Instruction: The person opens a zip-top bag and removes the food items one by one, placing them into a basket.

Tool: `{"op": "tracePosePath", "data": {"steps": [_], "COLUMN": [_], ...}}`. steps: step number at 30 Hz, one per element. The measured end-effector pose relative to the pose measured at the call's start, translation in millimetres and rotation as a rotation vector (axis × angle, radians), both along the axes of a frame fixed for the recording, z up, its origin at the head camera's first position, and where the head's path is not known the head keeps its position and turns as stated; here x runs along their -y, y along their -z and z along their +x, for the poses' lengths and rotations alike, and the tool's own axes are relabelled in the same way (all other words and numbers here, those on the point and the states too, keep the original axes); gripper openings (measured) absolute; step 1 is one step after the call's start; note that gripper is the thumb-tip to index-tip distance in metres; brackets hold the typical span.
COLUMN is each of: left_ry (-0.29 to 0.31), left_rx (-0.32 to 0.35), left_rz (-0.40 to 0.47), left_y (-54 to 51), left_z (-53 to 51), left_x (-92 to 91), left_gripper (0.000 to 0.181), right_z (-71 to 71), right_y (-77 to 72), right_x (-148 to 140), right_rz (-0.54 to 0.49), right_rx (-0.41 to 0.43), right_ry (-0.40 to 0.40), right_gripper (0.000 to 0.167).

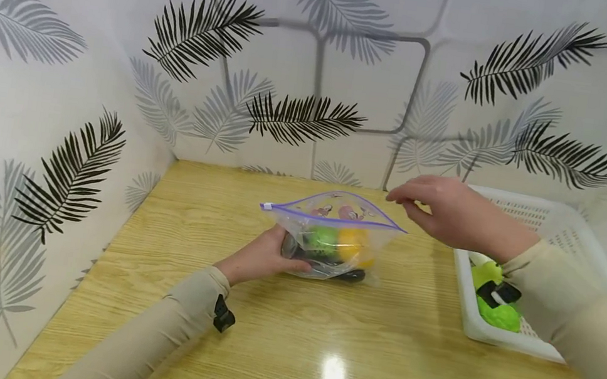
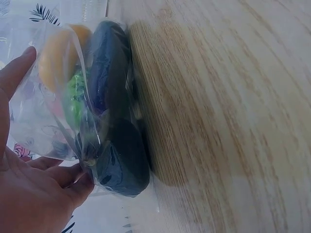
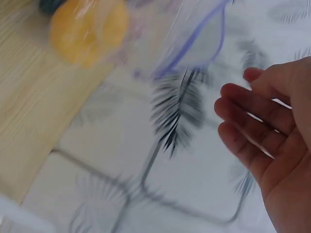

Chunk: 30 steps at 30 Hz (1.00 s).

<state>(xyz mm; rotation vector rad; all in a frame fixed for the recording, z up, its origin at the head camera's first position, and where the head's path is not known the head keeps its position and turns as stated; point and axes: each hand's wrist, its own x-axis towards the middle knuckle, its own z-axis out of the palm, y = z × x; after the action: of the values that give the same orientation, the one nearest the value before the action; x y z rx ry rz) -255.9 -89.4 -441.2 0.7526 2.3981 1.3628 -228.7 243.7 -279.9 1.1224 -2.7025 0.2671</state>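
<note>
A clear zip bag (image 1: 331,243) with a purple zip edge and a white slider stands on the table, its mouth gaping. Through the plastic show a yellow-orange round item (image 1: 354,246), a green item (image 1: 323,240) and long dark items (image 2: 111,73), perhaps toy produce. My left hand (image 1: 267,254) grips the bag's left side, thumb in front and fingers behind; part of the fingers is hidden in the head view. My right hand (image 1: 443,210) hovers just beyond the bag's right corner, apart from it. Its fingers (image 3: 243,109) are loosely bent with nothing between them.
At the right, a white plastic basket (image 1: 463,297) holds bright green items (image 1: 499,316), partly behind my right forearm. The wooden table (image 1: 212,194) meets a leaf-patterned wall covering (image 1: 362,83) at the back and left.
</note>
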Motion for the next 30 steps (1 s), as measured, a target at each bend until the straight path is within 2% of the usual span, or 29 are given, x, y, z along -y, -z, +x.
{"op": "tracePosePath", "data": {"steps": [3, 5, 9, 14, 18, 22, 26, 28, 30], "left_ry": [0.009, 0.022, 0.027, 0.036, 0.050, 0.059, 0.059, 0.055, 0.052], "left_rx": [0.013, 0.011, 0.013, 0.016, 0.001, -0.001, 0.007, -0.002, -0.011], "left_rz": [0.000, 0.001, -0.008, -0.021, -0.019, -0.004, -0.013, -0.029, -0.044], "left_y": [0.2, 0.1, -0.8, -2.0, -2.7, -2.2, -2.3, -2.6, -2.7], "left_z": [0.3, 0.2, 0.5, 0.9, 1.2, 1.9, 3.1, 3.3, 3.2], "left_x": [-0.4, -0.6, 0.4, 2.6, 2.8, 2.6, 2.0, 1.4, 1.1], "left_gripper": [0.102, 0.102, 0.100, 0.101, 0.103, 0.104, 0.106, 0.106, 0.105], "right_z": [8.1, 10.1, 7.1, -2.3, -15.1, -30.4, -40.0, -41.3, -40.8], "right_y": [-0.6, 0.9, 7.9, 18.5, 28.4, 41.3, 53.6, 58.3, 61.7], "right_x": [27, 43, 67, 86, 95, 102, 107, 109, 112], "right_rz": [-0.014, 0.000, 0.072, 0.176, 0.243, 0.286, 0.364, 0.438, 0.531], "right_rx": [-0.023, 0.006, 0.107, 0.171, 0.204, 0.237, 0.289, 0.327, 0.331], "right_ry": [-0.120, -0.149, -0.146, -0.140, -0.136, -0.173, -0.133, -0.084, -0.053], "right_gripper": [0.023, 0.024, 0.028, 0.038, 0.033, 0.029, 0.033, 0.033, 0.026]}}
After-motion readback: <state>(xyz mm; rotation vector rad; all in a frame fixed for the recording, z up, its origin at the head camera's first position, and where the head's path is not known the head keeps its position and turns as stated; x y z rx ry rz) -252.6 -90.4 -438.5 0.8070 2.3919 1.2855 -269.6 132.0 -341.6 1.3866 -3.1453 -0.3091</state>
